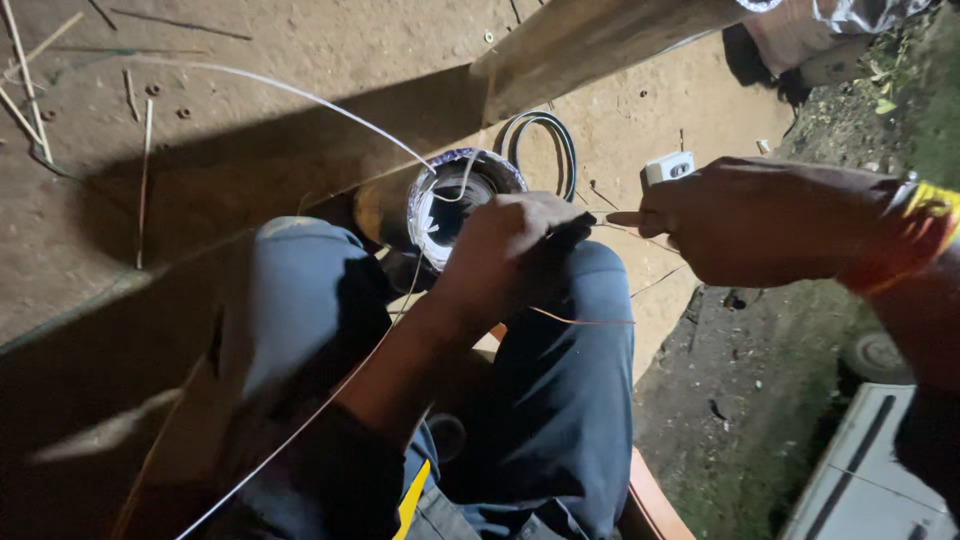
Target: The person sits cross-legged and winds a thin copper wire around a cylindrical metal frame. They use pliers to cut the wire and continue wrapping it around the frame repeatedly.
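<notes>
Over the knees, the left hand (515,245) is closed around a dark tool (570,232) and the right hand (745,220) pinches a thin wire (580,321) running from the wire coil (455,200), which could slip or snap if overpulled.

the left hand (515,250) is closed around a dark tool (572,232) above the knees, which are in blue trousers (560,400). the right hand (745,220) is just beside it, the fingers pinched on a thin wire (585,321). behind the left hand lies a spool (440,205) of white wire (300,95), and one strand goes over the dirt floor (250,60). a black cable loop (550,135) and a small white box (668,167) are near.
</notes>
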A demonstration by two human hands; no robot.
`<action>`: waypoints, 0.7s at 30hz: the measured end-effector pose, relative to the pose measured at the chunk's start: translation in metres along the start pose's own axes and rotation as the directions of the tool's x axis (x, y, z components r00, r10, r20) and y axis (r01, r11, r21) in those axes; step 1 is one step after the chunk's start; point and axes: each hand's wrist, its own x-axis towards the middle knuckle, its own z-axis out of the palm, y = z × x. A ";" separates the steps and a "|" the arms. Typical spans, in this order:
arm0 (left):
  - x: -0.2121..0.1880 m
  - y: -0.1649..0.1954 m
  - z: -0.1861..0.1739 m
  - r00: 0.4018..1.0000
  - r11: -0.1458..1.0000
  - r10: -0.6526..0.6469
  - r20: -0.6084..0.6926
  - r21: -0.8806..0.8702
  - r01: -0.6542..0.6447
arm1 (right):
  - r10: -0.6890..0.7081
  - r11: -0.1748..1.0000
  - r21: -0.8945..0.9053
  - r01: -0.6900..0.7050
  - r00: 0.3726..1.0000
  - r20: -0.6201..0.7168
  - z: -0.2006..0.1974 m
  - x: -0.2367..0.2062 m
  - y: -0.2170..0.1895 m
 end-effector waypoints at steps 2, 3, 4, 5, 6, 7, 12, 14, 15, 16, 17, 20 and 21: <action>-0.001 -0.002 0.000 0.991 0.992 0.090 -0.096 -0.084 -0.098 | 0.070 0.997 -0.052 -0.064 0.992 0.104 -0.007 0.001 -0.005; -0.001 -0.004 0.000 0.980 0.982 0.133 -0.146 -0.117 -0.151 | 0.063 0.998 -0.032 -0.060 0.993 0.098 -0.010 0.001 -0.007; -0.001 -0.006 0.001 0.974 0.983 0.167 -0.151 -0.046 -0.176 | 0.056 0.998 -0.010 -0.056 0.994 0.091 -0.013 0.002 -0.010; -0.001 -0.007 0.003 0.968 0.980 0.199 -0.150 0.022 -0.198 | 0.054 0.998 -0.025 -0.052 0.995 0.085 -0.014 0.003 -0.013; -0.002 -0.008 0.005 0.961 0.971 0.234 -0.146 0.089 -0.223 | 0.055 0.998 -0.040 -0.052 0.995 0.079 -0.015 0.003 -0.016; -0.003 -0.008 0.007 0.972 0.979 0.194 -0.133 0.095 -0.183 | 0.059 0.997 -0.055 -0.055 0.996 0.071 -0.016 0.003 -0.018; -0.006 -0.012 0.012 0.990 0.984 0.115 -0.085 0.147 -0.102 | 0.172 0.980 -0.121 -0.155 0.975 0.144 -0.019 0.004 -0.023; -0.006 -0.014 0.012 0.979 0.983 0.151 -0.139 0.129 -0.133 | 0.202 0.974 -0.134 -0.182 0.968 0.151 -0.015 0.006 -0.021; -0.006 -0.014 0.012 0.971 0.981 0.171 -0.164 0.120 -0.153 | 0.199 0.975 -0.131 -0.181 0.971 0.135 -0.013 0.006 -0.018; -0.005 -0.015 0.012 0.972 0.981 0.167 -0.163 0.123 -0.148 | 0.196 0.975 -0.130 -0.181 0.973 0.119 -0.010 0.007 -0.015; -0.005 -0.015 0.013 0.974 0.982 0.161 -0.162 0.125 -0.141 | 0.037 0.978 -0.207 -0.025 0.998 0.051 -0.007 0.008 -0.012; -0.004 -0.015 0.014 0.979 0.984 0.138 -0.147 0.135 -0.119 | -0.235 0.915 -0.345 0.208 0.971 -0.040 0.001 0.007 -0.004; -0.004 -0.015 0.014 0.981 0.984 0.131 -0.141 0.142 -0.111 | -0.177 0.937 -0.312 0.156 0.983 -0.039 0.002 0.007 -0.004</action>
